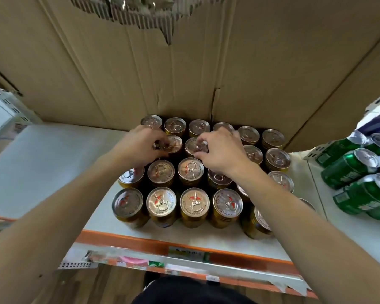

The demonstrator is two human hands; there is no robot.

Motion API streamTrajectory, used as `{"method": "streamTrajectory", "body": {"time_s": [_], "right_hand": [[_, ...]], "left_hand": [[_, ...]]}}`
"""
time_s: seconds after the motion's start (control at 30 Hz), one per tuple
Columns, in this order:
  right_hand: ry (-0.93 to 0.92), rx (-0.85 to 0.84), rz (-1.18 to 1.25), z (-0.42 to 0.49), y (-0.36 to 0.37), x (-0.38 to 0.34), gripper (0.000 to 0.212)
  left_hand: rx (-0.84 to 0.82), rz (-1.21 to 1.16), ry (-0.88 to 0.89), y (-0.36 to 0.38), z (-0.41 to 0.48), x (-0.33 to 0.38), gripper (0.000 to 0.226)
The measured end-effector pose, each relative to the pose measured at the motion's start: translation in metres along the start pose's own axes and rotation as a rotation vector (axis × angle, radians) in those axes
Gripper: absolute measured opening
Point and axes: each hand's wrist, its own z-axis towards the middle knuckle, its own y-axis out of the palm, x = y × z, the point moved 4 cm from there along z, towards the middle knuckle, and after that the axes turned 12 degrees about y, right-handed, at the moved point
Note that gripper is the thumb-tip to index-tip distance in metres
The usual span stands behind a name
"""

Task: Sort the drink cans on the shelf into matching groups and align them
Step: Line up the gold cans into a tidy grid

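Left hand [140,143] and right hand [219,152] each grip one far-row can among gold drink cans [194,205] on the shelf [53,167], seemingly aligning rows; next, nudge both straight.

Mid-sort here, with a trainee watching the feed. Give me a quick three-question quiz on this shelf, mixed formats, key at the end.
1. True or false: the green cans stand upright on the shelf.
2. What stands behind the gold cans? A) cardboard B) glass C) wire mesh
3. Fill in: the left hand and right hand each grip the top of a gold can in the ___ row from the back.
Key: 1 false, they lie on their sides. 2 A. 3 second.
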Motion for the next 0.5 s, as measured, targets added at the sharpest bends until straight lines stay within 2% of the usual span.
{"method": "streamTrajectory", "body": {"time_s": [0.13, 0.27, 0.37, 0.5], "right_hand": [[0.019, 0.044, 0.035, -0.008, 0.003, -0.001, 0.034], [0.085, 0.065, 0.149, -0.016, 0.005, 0.005, 0.039], [0.107, 0.057, 0.187, -0.018, 0.009, 0.007, 0.042], [0.113, 0.073, 0.225, -0.020, 0.012, 0.007, 0.040]], "left_hand": [[0.025, 0.015, 0.002, 0.004, -0.010, -0.002, 0.044], [0.038, -0.043, -0.168, -0.003, -0.030, -0.020, 0.065], [0.039, -0.068, -0.272, -0.008, -0.040, -0.033, 0.064], [0.095, -0.029, -0.231, -0.011, -0.031, -0.028, 0.049]]}}
